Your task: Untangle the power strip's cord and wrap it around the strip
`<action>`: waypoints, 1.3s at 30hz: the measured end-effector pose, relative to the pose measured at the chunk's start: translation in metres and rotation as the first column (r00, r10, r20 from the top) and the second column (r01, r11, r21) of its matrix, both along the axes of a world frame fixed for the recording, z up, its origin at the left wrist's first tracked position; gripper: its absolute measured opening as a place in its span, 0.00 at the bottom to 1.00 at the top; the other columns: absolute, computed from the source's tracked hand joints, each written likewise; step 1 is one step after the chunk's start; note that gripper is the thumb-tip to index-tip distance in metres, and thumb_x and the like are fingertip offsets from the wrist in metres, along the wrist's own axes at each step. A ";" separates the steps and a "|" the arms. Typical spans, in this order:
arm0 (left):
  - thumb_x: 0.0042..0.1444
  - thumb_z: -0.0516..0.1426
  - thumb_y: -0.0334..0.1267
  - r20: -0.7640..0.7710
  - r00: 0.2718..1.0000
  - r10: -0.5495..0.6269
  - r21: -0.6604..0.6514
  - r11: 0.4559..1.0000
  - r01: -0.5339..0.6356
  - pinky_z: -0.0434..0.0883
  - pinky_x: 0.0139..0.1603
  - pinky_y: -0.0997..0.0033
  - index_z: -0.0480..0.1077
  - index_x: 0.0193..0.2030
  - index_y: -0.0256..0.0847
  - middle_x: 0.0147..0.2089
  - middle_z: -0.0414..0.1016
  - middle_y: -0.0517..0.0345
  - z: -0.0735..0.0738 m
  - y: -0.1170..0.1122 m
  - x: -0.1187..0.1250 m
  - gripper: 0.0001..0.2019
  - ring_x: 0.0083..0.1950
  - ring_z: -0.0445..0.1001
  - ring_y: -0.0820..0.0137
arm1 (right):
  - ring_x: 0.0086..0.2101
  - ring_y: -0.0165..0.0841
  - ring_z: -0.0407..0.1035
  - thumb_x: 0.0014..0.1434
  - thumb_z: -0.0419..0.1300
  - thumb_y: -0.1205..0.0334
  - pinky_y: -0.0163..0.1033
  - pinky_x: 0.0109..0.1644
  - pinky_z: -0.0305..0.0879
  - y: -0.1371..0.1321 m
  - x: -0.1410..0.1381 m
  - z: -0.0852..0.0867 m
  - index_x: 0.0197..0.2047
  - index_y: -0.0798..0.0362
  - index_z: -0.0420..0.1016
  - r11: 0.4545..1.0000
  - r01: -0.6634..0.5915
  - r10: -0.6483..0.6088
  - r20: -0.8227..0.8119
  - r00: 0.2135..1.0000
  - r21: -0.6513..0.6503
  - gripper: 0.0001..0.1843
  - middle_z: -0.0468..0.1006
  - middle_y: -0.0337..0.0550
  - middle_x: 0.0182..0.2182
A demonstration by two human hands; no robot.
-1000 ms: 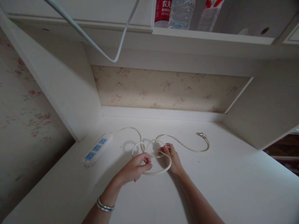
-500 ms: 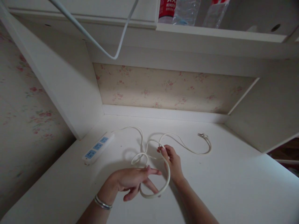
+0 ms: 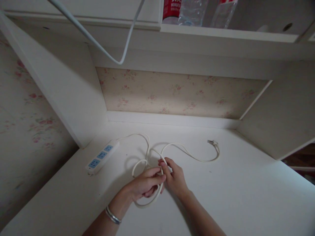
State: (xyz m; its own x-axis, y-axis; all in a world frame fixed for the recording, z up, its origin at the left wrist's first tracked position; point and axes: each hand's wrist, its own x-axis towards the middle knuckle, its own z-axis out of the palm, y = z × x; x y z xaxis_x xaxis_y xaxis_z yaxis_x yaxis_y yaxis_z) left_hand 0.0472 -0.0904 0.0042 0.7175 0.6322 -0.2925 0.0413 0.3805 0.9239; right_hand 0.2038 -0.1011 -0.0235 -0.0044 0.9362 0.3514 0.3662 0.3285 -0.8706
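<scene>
Cable of slender cream-white plastic (image 3: 144, 206), looped over a flat white tabletop (image 3: 236, 203), runs roughly fore-and-aft where the bare left hand (image 3: 147, 183) and bare right hand (image 3: 175, 177) both pinch it, its pale metal-pronged plug (image 3: 212, 143) lying beyond, nearer the right.

Smooth plastic cable (image 3: 144, 206), plastic power strip (image 3: 101, 154), glossy metal bangles (image 3: 113, 216), smooth matt desktop (image 3: 221, 196)

The power strip (image 3: 101, 155) lies well left of the apparent plug (image 3: 215, 143).
</scene>
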 end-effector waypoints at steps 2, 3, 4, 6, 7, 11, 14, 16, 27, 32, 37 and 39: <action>0.56 0.57 0.44 -0.004 1.000 0.006 0.012 1.000 -0.006 0.43 0.12 0.79 0.64 0.42 0.39 0.22 0.66 0.67 0.002 0.001 0.000 0.13 0.14 0.49 0.83 | 0.36 0.33 0.73 0.65 0.50 0.51 0.31 0.32 0.69 0.003 0.000 0.001 0.45 0.51 0.72 0.999 0.034 -0.035 -0.043 0.998 -0.028 0.15 0.78 0.44 0.37; 0.56 0.57 0.42 -0.006 1.000 0.000 0.015 1.000 0.000 0.43 0.13 0.79 0.65 0.44 0.38 0.22 0.65 0.67 0.003 0.001 -0.001 0.13 0.14 0.49 0.82 | 0.33 0.32 0.73 0.65 0.50 0.50 0.32 0.31 0.69 0.006 0.002 0.001 0.45 0.51 0.71 0.996 0.071 -0.074 -0.077 0.994 -0.048 0.16 0.77 0.43 0.34; 0.56 0.56 0.40 -0.003 1.000 -0.011 0.019 1.000 0.011 0.42 0.13 0.79 0.66 0.46 0.37 0.21 0.65 0.67 0.005 0.002 -0.002 0.13 0.15 0.49 0.82 | 0.30 0.31 0.72 0.65 0.49 0.49 0.32 0.30 0.68 0.009 0.004 0.001 0.44 0.51 0.71 0.990 0.120 -0.127 -0.114 0.985 -0.071 0.17 0.77 0.42 0.31; 0.55 0.56 0.36 0.015 0.998 -0.063 0.029 0.998 0.063 0.42 0.14 0.78 0.66 0.52 0.37 0.20 0.66 0.67 0.009 0.003 -0.007 0.17 0.15 0.48 0.81 | 0.25 0.30 0.70 0.64 0.49 0.46 0.33 0.27 0.67 0.016 0.011 -0.001 0.43 0.51 0.70 0.965 0.229 -0.250 -0.187 0.950 -0.126 0.19 0.75 0.39 0.25; 0.54 0.56 0.35 0.025 0.994 -0.105 0.035 0.994 0.104 0.43 0.15 0.78 0.66 0.53 0.37 0.20 0.66 0.66 0.010 0.003 -0.010 0.19 0.15 0.48 0.81 | 0.23 0.30 0.69 0.63 0.50 0.44 0.33 0.26 0.67 0.020 0.016 -0.002 0.41 0.51 0.70 0.948 0.277 -0.307 -0.219 0.926 -0.155 0.19 0.74 0.38 0.24; 0.51 0.61 0.37 0.043 0.963 -0.266 0.056 0.963 0.264 0.49 0.17 0.80 0.71 0.50 0.37 0.22 0.69 0.63 0.012 0.004 -0.026 0.19 0.17 0.55 0.81 | 0.20 0.29 0.69 0.58 0.53 0.39 0.32 0.19 0.64 0.032 0.035 -0.009 0.38 0.51 0.68 0.889 0.379 -0.451 -0.356 0.818 -0.256 0.22 0.76 0.39 0.29; 0.45 0.67 0.42 0.061 0.943 -0.328 0.074 0.943 0.324 0.58 0.22 0.79 0.76 0.46 0.40 0.25 0.72 0.61 0.008 0.006 -0.037 0.20 0.23 0.64 0.78 | 0.19 0.29 0.70 0.56 0.55 0.39 0.32 0.17 0.63 0.037 0.044 -0.013 0.44 0.49 0.63 0.867 0.389 -0.497 -0.478 0.724 -0.312 0.23 0.78 0.41 0.36; 0.42 0.68 0.47 0.070 0.919 -0.389 0.122 0.917 0.379 0.63 0.26 0.76 0.78 0.43 0.41 0.26 0.73 0.59 0.007 0.006 -0.043 0.21 0.26 0.67 0.75 | 0.18 0.29 0.70 0.56 0.57 0.41 0.33 0.16 0.63 0.039 0.048 -0.015 0.50 0.48 0.59 0.854 0.392 -0.520 -0.535 0.666 -0.342 0.26 0.78 0.43 0.40; 0.41 0.59 0.66 0.044 0.568 -0.822 0.337 0.547 0.766 0.67 0.31 0.66 0.72 0.55 0.36 0.47 0.76 0.39 0.014 0.011 -0.041 0.41 0.30 0.73 0.65 | 0.17 0.23 0.65 0.51 0.63 0.44 0.30 0.14 0.56 0.041 0.049 -0.012 0.44 0.54 0.73 0.917 0.201 -0.391 -0.677 0.623 -0.345 0.24 0.76 0.51 0.49; 0.46 0.40 0.75 0.237 0.878 -0.416 0.052 0.908 0.416 0.58 0.17 0.75 0.73 0.50 0.33 0.34 0.77 0.45 -0.006 0.010 -0.023 0.47 0.18 0.67 0.74 | 0.17 0.24 0.64 0.55 0.60 0.42 0.30 0.16 0.56 0.031 0.030 -0.001 0.41 0.53 0.73 0.959 0.120 -0.258 -0.616 0.744 -0.257 0.23 0.80 0.48 0.40; 0.55 0.34 0.70 0.226 0.974 0.007 -0.173 0.984 0.033 0.55 0.16 0.79 0.69 0.47 0.37 0.30 0.73 0.56 -0.009 0.009 -0.006 0.40 0.15 0.64 0.79 | 0.22 0.27 0.66 0.55 0.60 0.42 0.33 0.23 0.61 0.019 0.015 0.004 0.40 0.53 0.74 0.977 0.007 -0.118 -0.513 0.851 -0.213 0.22 0.79 0.46 0.37; 0.55 0.35 0.70 0.214 0.975 0.057 -0.199 0.980 -0.013 0.53 0.15 0.79 0.68 0.47 0.38 0.28 0.72 0.58 -0.006 0.011 -0.004 0.39 0.14 0.62 0.80 | 0.24 0.29 0.67 0.55 0.59 0.42 0.34 0.26 0.63 0.015 0.010 0.004 0.40 0.53 0.74 0.975 -0.066 -0.047 -0.485 0.873 -0.213 0.22 0.78 0.45 0.34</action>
State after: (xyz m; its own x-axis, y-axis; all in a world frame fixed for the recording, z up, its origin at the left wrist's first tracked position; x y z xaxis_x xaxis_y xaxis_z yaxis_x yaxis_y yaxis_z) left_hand 0.0432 -0.0799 -0.0017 0.7560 0.6042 -0.2517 -0.1692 0.5518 0.8167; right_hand 0.2135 -0.0858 -0.0197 0.1037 0.9895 0.1006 -0.1218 0.1130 -0.9861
